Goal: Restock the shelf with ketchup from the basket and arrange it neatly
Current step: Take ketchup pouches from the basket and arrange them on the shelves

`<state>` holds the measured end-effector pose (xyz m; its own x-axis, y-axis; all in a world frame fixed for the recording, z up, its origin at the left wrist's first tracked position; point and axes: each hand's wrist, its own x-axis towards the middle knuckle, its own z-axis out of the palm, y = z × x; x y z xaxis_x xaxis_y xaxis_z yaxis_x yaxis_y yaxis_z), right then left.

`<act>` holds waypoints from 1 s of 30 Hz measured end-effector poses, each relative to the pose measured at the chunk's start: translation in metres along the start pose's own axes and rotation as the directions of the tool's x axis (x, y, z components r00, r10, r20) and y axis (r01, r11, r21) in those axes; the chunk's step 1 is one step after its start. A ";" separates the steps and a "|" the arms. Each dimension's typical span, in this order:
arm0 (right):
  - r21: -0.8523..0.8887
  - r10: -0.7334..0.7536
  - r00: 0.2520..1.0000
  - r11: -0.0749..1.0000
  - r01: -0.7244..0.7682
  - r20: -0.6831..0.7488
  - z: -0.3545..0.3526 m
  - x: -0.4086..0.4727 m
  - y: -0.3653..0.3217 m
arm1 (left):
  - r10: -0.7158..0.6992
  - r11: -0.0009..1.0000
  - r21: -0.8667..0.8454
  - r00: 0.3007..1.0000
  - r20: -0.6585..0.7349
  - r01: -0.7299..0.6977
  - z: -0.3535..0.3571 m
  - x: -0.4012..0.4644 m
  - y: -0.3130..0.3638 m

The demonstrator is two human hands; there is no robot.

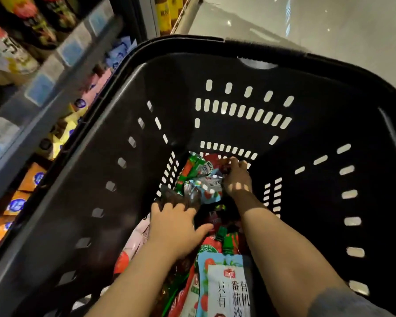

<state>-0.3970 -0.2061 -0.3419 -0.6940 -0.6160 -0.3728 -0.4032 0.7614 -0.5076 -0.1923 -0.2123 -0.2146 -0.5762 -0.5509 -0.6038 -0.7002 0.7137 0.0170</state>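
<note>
A deep black plastic basket (306, 92) with slotted walls fills the view. At its bottom lie several ketchup pouches: red and green ones (192, 168), a light blue one (204, 191) and a larger light blue pouch with white label (224, 284) nearest me. Both my arms reach down into the basket. My left hand (176, 227) lies spread on the pile, its fingertips hidden among dark packets. My right hand (237, 177) is deeper, at the far end, with its fingers curled on a red pouch (215, 160).
A store shelf (55, 72) runs along the left of the basket, with a rail of blue price tags, bottles (12, 49) above it and orange, yellow and pink packets (28, 179) below. Pale shiny floor (318, 26) lies beyond the basket.
</note>
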 end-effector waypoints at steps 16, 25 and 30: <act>-0.294 -0.121 0.984 0.943 0.156 0.134 0.000 -0.005 0.001 | -0.013 1.000 -0.029 1.000 -0.018 0.012 0.004 -0.001 -0.005; -0.336 -0.105 0.989 0.932 0.135 0.106 0.001 -0.003 0.003 | -0.021 0.999 -0.034 0.999 -0.024 0.020 0.005 0.000 -0.006; -0.458 -0.177 0.980 0.866 0.200 0.093 -0.004 0.000 0.000 | -0.015 0.999 -0.047 1.000 -0.027 0.014 0.005 0.000 -0.005</act>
<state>-0.3994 -0.2051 -0.3395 -0.5528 -0.7574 -0.3476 -0.7616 0.6285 -0.1581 -0.1862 -0.2139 -0.2185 -0.5766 -0.5730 -0.5824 -0.7272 0.6849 0.0461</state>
